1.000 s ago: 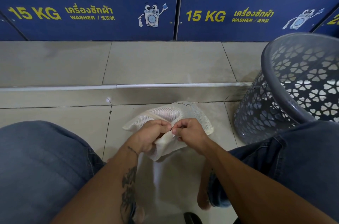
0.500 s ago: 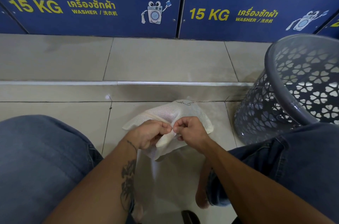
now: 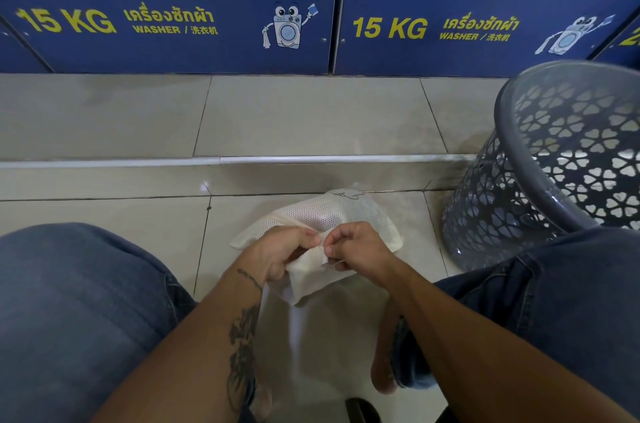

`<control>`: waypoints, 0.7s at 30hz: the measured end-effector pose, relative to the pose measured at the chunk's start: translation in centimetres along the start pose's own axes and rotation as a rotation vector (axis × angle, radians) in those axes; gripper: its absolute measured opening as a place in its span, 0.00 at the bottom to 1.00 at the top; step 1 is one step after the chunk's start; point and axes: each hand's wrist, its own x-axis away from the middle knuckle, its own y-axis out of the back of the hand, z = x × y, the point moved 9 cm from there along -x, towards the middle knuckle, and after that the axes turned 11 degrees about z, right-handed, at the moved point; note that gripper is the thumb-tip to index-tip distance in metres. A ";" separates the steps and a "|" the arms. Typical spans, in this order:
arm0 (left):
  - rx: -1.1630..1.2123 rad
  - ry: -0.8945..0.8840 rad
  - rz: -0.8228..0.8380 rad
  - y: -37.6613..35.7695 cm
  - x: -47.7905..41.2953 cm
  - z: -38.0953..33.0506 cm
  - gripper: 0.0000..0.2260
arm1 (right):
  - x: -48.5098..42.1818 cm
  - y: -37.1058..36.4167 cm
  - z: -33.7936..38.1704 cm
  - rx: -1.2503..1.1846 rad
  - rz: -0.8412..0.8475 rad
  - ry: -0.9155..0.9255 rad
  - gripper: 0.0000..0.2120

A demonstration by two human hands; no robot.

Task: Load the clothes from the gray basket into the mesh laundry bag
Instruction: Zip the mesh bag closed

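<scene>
We look down between our two denim-clad knees at a tiled floor (image 3: 311, 117). Our left hand (image 3: 282, 254) and right hand (image 3: 358, 249) meet in the middle, both closed in a pinch on the edge of a cream mesh laundry bag (image 3: 341, 214). The bag bulges away from us and sags below the hands, held just above the floor. The left forearm bears dark tattoos. To our right, beside the right knee, stands the gray basket (image 3: 540, 159), tilted, its wall pierced with heart-shaped cutouts; we cannot tell what lies inside. Beyond a low tiled step, blue washer panels (image 3: 173, 24) read "15 KG WASHER" in yellow.
</scene>
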 end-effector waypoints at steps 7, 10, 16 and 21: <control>0.059 0.062 0.001 -0.3 -0.2 0.5 0.12 | 0.3 0.1 0.8 0.149 -0.126 0.120 0.11; 0.064 0.045 -0.010 -0.2 -0.4 0.4 0.12 | 0.2 -0.1 0.7 0.177 -0.123 0.132 0.11; 0.073 0.037 -0.063 0.1 -0.5 0.6 0.09 | 0.0 -0.3 0.9 0.237 -0.059 0.126 0.16; 0.064 0.057 -0.116 0.5 -0.5 1.0 0.12 | 0.1 -1.1 1.3 0.348 -0.010 0.154 0.17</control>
